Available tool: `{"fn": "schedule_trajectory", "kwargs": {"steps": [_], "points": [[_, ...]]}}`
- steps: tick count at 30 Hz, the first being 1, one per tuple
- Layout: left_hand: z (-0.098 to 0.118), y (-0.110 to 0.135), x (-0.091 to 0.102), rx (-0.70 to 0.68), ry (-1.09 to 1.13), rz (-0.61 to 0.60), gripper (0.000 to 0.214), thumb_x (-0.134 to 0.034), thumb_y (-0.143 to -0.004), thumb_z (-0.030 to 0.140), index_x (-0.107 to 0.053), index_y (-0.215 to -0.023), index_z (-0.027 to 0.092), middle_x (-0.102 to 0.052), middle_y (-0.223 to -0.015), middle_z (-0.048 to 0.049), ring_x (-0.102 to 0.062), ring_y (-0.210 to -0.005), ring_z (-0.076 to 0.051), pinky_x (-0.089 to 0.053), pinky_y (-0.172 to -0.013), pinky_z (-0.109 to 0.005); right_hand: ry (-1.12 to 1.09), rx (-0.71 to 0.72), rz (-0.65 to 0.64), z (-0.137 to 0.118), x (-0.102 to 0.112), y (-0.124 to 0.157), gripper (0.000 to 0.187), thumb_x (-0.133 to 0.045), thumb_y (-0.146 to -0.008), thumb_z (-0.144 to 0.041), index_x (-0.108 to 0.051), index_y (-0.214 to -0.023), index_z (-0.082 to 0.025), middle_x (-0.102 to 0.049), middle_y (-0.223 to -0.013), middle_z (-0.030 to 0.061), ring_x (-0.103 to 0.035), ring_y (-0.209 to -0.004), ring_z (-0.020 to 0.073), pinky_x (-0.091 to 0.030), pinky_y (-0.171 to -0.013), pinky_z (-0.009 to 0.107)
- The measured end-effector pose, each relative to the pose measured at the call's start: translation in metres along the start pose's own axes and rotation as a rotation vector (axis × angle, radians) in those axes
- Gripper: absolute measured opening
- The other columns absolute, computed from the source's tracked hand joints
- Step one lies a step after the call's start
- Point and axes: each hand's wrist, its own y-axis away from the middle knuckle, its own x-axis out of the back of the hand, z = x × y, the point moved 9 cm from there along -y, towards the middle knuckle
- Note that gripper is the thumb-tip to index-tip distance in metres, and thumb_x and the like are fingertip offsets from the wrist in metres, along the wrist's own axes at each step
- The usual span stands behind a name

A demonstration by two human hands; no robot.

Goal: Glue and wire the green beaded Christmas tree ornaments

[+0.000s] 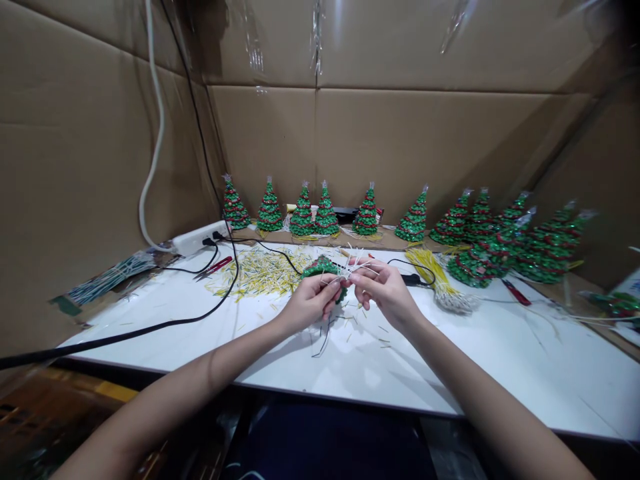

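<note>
Over the middle of the white table, a small green Christmas tree ornament (320,266) lies on its side between my hands, partly hidden by them. Thin white wires (361,266) fan out from its underside. My left hand (314,297) is closed on the tree's near edge, thumb and fingers pinching close to the wires. My right hand (383,288) pinches some of the white wires from the other side. Dark thin wires (325,341) hang or lie just below the hands; I cannot tell what they belong to.
Finished-looking trees (367,212) stand along the back. A pile of yellow and white wire snippets (265,270) covers the left middle. Red-handled snips (217,265) lie beside it. A power strip (197,238) with black cords is at left, a yellow wire bundle (440,283) at right.
</note>
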Motion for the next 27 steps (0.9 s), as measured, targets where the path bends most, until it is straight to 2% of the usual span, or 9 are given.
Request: {"fn": "schedule_trajectory", "kwargs": {"steps": [3,8,11,14,17,21,23,27], "points": [[-0.006,-0.001,0.000,0.024,0.095,-0.001,0.039,-0.058,-0.082,0.050,-0.058,-0.092,0.013,-0.039,-0.063,0.0055,-0.037,-0.041,-0.003,-0.036,-0.035,-0.017,0.031,0.016,0.047,-0.001,0.009,-0.001,0.034,-0.077,-0.067,-0.036,-0.059,-0.087,-0.016,-0.063,-0.066,-0.0005,-0.051,-0.043,0.0086,-0.040,-0.033,0.018],[-0.010,-0.002,-0.002,-0.003,0.098,-0.035,0.035,-0.054,-0.085,0.049,-0.052,-0.084,0.015,-0.033,-0.058,0.0076,-0.035,-0.040,-0.004,-0.036,-0.034,-0.016,0.158,0.027,0.031,-0.001,0.004,0.002,0.032,-0.077,-0.066,-0.037,-0.062,-0.081,-0.014,-0.058,-0.057,-0.0018,-0.049,-0.040,0.0094,-0.037,-0.032,0.020],[-0.009,-0.001,-0.002,-0.034,0.040,-0.031,0.035,-0.051,-0.088,0.048,-0.046,-0.076,0.016,-0.034,-0.055,0.0077,-0.036,-0.039,-0.004,-0.034,-0.034,-0.015,0.295,0.104,0.012,-0.009,-0.004,0.006,0.027,-0.072,-0.072,-0.039,-0.066,-0.077,-0.014,-0.060,-0.061,0.0010,-0.049,-0.043,0.0091,-0.038,-0.036,0.021],[-0.011,0.000,-0.002,-0.019,0.040,-0.014,0.036,-0.052,-0.087,0.050,-0.050,-0.080,0.015,-0.033,-0.056,0.0075,-0.036,-0.039,-0.004,-0.034,-0.034,-0.015,0.430,0.221,0.026,-0.023,-0.007,0.010,0.025,-0.064,-0.080,-0.039,-0.068,-0.073,-0.015,-0.063,-0.066,0.0033,-0.050,-0.046,0.0096,-0.040,-0.041,0.022],[-0.014,-0.001,-0.003,0.002,0.057,-0.005,0.037,-0.054,-0.085,0.050,-0.053,-0.085,0.014,-0.031,-0.058,0.0073,-0.035,-0.040,-0.004,-0.033,-0.033,-0.016,0.511,0.298,0.065,-0.030,-0.006,0.012,0.024,-0.063,-0.081,-0.036,-0.068,-0.069,-0.016,-0.063,-0.065,0.0034,-0.050,-0.049,0.0107,-0.040,-0.043,0.023],[-0.015,-0.001,-0.003,0.011,0.070,0.006,0.037,-0.055,-0.084,0.050,-0.053,-0.079,0.014,-0.032,-0.058,0.0071,-0.031,-0.040,-0.003,-0.024,-0.035,-0.016,0.536,0.330,0.105,-0.034,-0.004,0.014,0.021,-0.064,-0.080,-0.034,-0.067,-0.070,-0.016,-0.061,-0.063,0.0025,-0.049,-0.049,0.0110,-0.037,-0.042,0.023],[-0.015,-0.001,-0.003,0.006,0.062,0.008,0.038,-0.055,-0.084,0.051,-0.052,-0.077,0.014,-0.031,-0.058,0.0072,-0.031,-0.040,-0.003,-0.023,-0.036,-0.016,0.501,0.347,0.155,-0.040,0.004,0.015,0.020,-0.065,-0.080,-0.034,-0.066,-0.070,-0.017,-0.060,-0.062,0.0013,-0.047,-0.046,0.0098,-0.035,-0.040,0.023],[-0.018,0.000,0.000,-0.008,0.025,0.027,0.037,-0.053,-0.085,0.050,-0.051,-0.076,0.014,-0.031,-0.055,0.0073,-0.032,-0.041,-0.004,-0.021,-0.037,-0.016,0.421,0.442,0.397,-0.064,0.035,0.026,0.018,-0.063,-0.082,-0.033,-0.060,-0.072,-0.018,-0.055,-0.059,-0.0018,-0.042,-0.042,0.0081,-0.031,-0.039,0.023]]}}
